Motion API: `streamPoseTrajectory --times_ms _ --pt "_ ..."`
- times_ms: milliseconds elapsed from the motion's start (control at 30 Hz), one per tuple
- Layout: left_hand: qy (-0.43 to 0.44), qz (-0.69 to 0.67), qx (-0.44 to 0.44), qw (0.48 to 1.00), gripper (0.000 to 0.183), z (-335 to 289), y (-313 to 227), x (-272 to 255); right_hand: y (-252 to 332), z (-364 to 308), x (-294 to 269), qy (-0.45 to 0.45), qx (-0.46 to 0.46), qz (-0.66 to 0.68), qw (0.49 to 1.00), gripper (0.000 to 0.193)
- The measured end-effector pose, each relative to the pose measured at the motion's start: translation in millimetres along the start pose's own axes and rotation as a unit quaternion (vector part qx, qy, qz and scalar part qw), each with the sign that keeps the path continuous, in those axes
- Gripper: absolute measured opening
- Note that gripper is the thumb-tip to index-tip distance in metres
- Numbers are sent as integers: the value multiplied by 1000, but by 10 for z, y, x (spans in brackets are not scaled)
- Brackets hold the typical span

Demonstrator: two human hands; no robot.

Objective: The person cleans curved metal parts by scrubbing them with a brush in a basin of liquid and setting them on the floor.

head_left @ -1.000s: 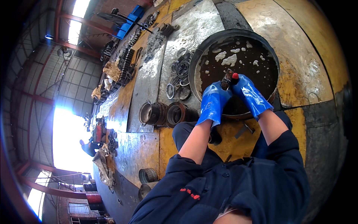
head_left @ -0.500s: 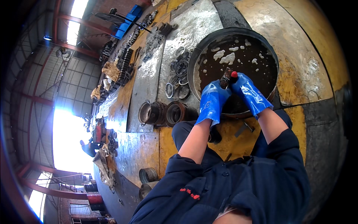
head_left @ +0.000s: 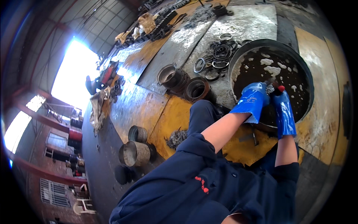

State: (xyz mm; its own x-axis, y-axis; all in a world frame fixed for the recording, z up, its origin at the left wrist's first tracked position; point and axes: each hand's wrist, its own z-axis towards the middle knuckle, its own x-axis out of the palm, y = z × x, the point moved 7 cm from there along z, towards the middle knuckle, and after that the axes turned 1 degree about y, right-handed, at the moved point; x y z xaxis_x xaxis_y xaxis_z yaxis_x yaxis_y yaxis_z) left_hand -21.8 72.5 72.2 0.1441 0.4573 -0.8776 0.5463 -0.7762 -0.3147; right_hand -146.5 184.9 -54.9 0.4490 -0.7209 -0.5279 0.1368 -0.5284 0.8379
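Both my hands wear long blue rubber gloves and are close together over a large round tub (head_left: 234, 63) of dark liquid with pale foam patches. My left hand (head_left: 254, 96) is closed round a dark, grimy metal piece (head_left: 270, 81); only its end shows. Beside it, my right hand (head_left: 283, 108) is closed on a red-ended tool (head_left: 280, 89), with the red end up by the thumb. What kind of tool it is stays hidden in the glove.
Left of the tub lie several metal rings (head_left: 220, 52). Two grimy metal cylinders (head_left: 197, 89) stand near my knee, and more hollow cylinders (head_left: 137, 153) stand farther left. A hammer-like tool (head_left: 255, 139) lies on the yellow floor plate in front of the tub.
The view has swung left and turned, so the tub and hands appear farther right. Both hands keep their grip, still close together over the liquid.
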Motion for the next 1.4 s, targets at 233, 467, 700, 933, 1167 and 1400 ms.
streamPoseTrajectory --times_ms 233,467,700,933,1167,1400 --pt "39 -1 -57 998 60 -153 162 -55 -294 239 430 35 -45 41 998 32" --pt "13 -12 -2 1000 59 -177 -172 -140 -551 462 69 -9 -54 74 996 19" --pt "-6 11 3 1000 56 -141 -2 -70 126 -79 -27 37 12 -81 996 27" --pt "-85 -8 87 993 43 -217 -278 -243 470 -207 -270 38 2 -8 999 36" --pt "-81 -65 128 986 47 -264 -145 -71 462 -261 -242 -12 -66 -53 996 29" --pt "-16 -199 122 972 35 -251 -147 61 530 -314 -241 22 -33 -59 997 30"
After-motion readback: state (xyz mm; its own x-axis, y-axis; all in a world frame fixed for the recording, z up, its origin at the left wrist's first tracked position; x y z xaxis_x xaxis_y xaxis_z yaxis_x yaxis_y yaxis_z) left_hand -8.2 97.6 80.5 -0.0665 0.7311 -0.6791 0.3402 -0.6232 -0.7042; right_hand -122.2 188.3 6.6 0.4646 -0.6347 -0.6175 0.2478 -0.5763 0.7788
